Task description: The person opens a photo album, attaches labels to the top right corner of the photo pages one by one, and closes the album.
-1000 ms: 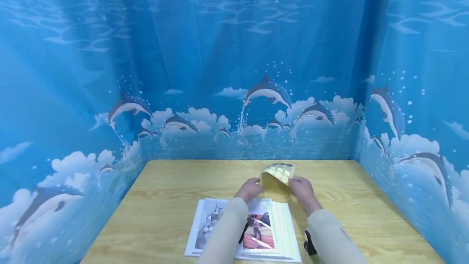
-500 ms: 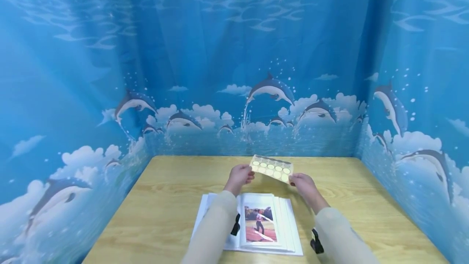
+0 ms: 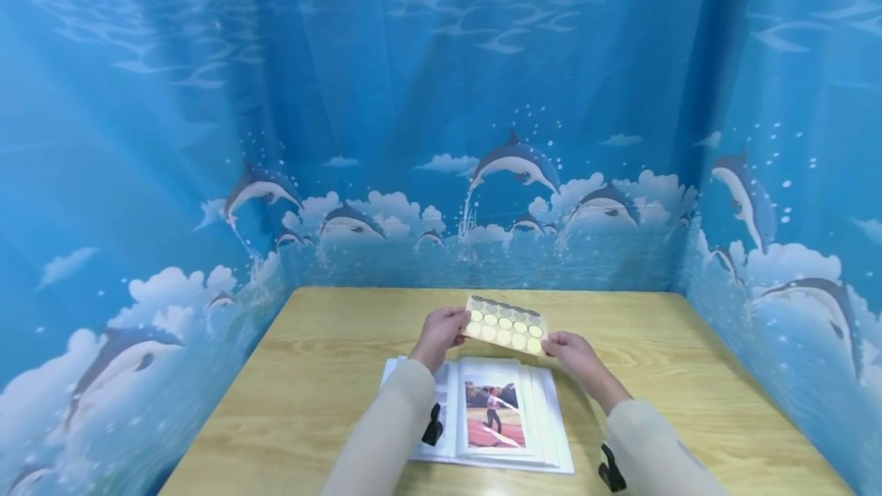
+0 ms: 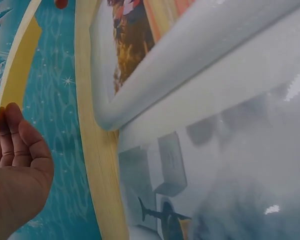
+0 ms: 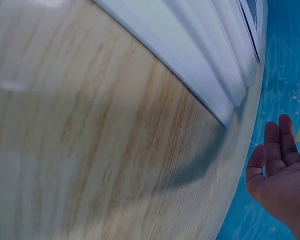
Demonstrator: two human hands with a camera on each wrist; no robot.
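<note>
Between both hands a sheet of round stickers (image 3: 505,324) is held up, tilted, above the far part of the table. It has rows of pale yellow circles, with greyish ones along the top. My left hand (image 3: 442,334) pinches its left edge, and in the left wrist view the sheet's yellow back (image 4: 21,65) shows over the fingers. The lower right corner is pinched by my right hand (image 3: 576,358); the right wrist view catches only a sliver of the sheet. Just below the hands lies an open photo album (image 3: 492,404), its right page showing a photo of a person running.
The album rests on a light wood table (image 3: 289,389), with the left forearm crossing over its left page. Blue curtains (image 3: 386,113) printed with dolphins and clouds stand close around the back and both sides of the table.
The sheet, bent into an arch a second ago, is now flatter and shows its face. My left hand has moved left along with the sheet's edge, uncovering more of the album's right page.
</note>
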